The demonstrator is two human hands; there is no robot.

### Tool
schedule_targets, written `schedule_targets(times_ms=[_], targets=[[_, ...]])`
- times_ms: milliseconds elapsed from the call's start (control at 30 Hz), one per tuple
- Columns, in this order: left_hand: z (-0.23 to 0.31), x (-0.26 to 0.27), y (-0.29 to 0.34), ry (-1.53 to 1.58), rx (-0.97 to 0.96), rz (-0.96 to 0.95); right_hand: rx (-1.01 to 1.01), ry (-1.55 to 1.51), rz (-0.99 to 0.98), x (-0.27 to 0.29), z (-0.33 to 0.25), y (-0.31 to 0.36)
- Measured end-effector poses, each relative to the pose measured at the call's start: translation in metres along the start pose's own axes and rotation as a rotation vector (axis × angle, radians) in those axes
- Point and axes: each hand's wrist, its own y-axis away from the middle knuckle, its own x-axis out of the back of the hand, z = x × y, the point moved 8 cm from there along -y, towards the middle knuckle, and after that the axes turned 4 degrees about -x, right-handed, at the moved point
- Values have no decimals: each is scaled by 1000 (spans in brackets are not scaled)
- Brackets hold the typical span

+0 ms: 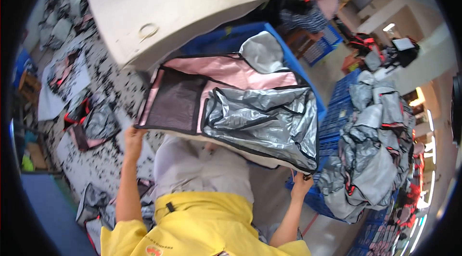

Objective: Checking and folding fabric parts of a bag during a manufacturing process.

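A half-sewn fabric bag panel (226, 79) is stretched out in front of my body. It has pink lining, a dark mesh pocket (174, 98) on the left, a crumpled silver foil pocket (260, 116) on the right and black binding round its edges. My left hand (134, 136) grips the near left corner with closed fingers. The near right corner is pinched in my right hand (301, 182), its fingers partly hidden by the black trim. A rounded grey flap (263, 53) sticks up at the panel's far side.
Beyond the panel stands a pale table (178, 10) with a ring-shaped item on it. A blue crate (281, 39) sits behind the panel. Silver bag pieces (375, 135) are heaped over blue crates at right. Black scraps litter the floor at left. A co-worker (320, 1) handles red-and-black pieces.
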Motion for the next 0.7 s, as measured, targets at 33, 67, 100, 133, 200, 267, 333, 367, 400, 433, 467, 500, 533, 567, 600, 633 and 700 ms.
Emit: schedule_targets(times_ms=[33, 67, 100, 133, 200, 267, 333, 367, 400, 433, 467, 500, 533, 567, 600, 633, 700], targets=[[-35, 11, 14, -164, 99, 3, -45, 9, -40, -7, 12, 8], [-67, 18, 31, 14, 124, 50, 24, 123, -50, -14, 11, 10], [-88, 15, 49, 152, 196, 98, 113, 235, -43, -17, 6, 7], [-88, 10, 61, 180, 236, 121, 168, 290, -60, -22, -12, 10], [-85, 12, 72, 201, 289, 87, 128, 291, -144, -12, 2, 8], [-58, 9, 74, 28, 215, 187, 116, 308, -151, -6, 0, 9], [0, -2, 79, -455, -53, 298, 139, 388, -114, 6, -2, 16], [36, -16, 86, -754, -253, 310, 180, 240, -116, -5, -13, 23], [69, -40, 86, -705, -390, 237, 155, 369, -125, 2, -7, 22], [104, -59, 91, -666, -522, 172, 118, 339, -161, -19, -18, 30], [128, -84, 92, -718, -591, 8, 146, 285, -169, -33, -30, 37], [146, -109, 91, -748, -653, -117, 90, 360, -181, -40, -33, 40], [151, -134, 89, -744, -701, -233, 124, 344, -177, -43, -35, 42], [155, -160, 88, -743, -753, -348, 167, 306, -183, -37, -29, 38], [160, -179, 83, -778, -832, -355, 227, 290, -178, -35, -30, 38], [158, -186, 80, -760, -854, -369, 269, 222, -186, -41, -35, 41], [154, -192, 75, -744, -867, -349, 149, 318, -178, -32, -35, 44]])
